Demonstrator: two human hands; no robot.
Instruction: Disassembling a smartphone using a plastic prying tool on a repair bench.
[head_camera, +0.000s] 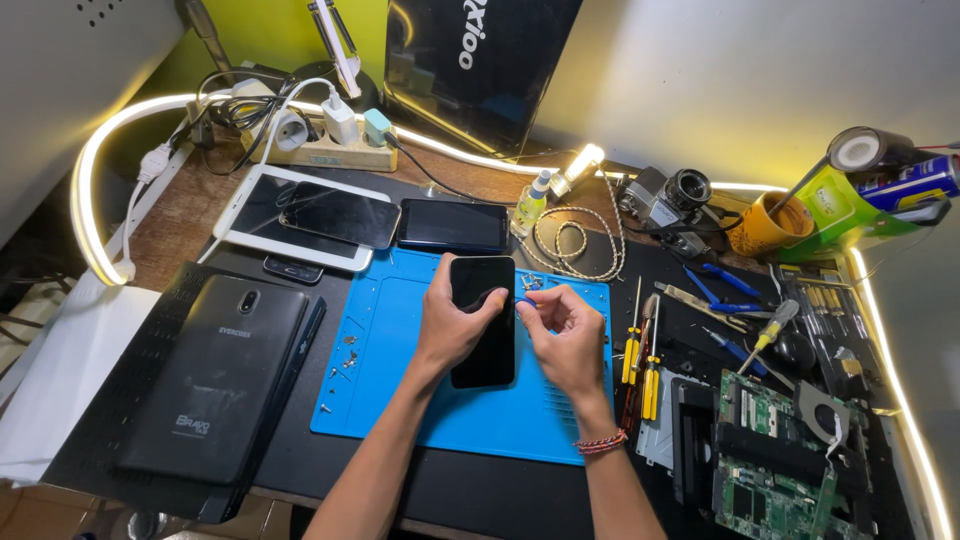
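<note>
A black smartphone (483, 322) lies screen-dark and lengthwise near the middle of a blue work mat (400, 400), which covers the centre of the dark surface (480, 490). The left hand (452, 325) curls over the phone's left edge, thumb across the glass, clamping it. The right hand (566, 335) sits at the phone's right edge, its thumb and forefinger pinched on a small blue pick (526, 301) that touches that edge. Tiny screws (345, 362) are scattered on the mat's left part. Left of the mat rests a black tablet (222, 375), face down. Beyond the mat's far edge lie a white tablet (262, 232) and another dark phone (454, 225). Right of the mat stand yellow-handled screwdrivers (645, 365), and further right a green circuit board (775, 455).
</note>
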